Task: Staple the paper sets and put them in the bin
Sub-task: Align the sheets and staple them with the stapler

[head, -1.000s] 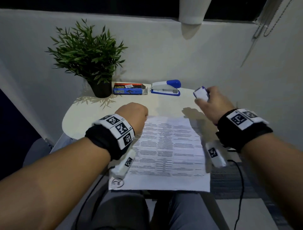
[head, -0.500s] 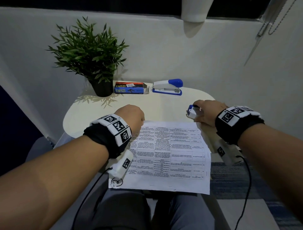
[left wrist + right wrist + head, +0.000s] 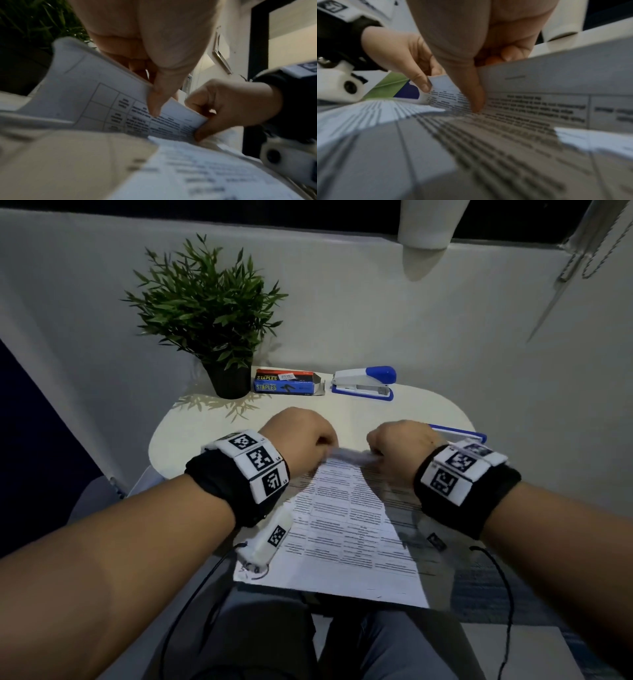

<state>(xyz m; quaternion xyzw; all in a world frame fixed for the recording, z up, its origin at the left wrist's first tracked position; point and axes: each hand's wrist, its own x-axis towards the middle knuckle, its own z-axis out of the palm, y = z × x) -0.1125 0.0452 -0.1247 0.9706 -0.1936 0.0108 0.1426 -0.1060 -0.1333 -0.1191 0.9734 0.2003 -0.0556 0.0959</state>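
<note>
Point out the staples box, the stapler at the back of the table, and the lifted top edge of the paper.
staples box (image 3: 287,382): head view, front face.
stapler (image 3: 363,383): head view, middle of its body.
paper top edge (image 3: 106,97): left wrist view, raised printed sheet.

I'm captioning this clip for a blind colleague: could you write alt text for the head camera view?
Both hands, left hand and right hand, pinch the lifted far edge of a printed paper set on a small white table. Behind them stand a potted plant, a box of staples and a blue-and-white stapler; a second stapler lies by the right wrist.
</note>
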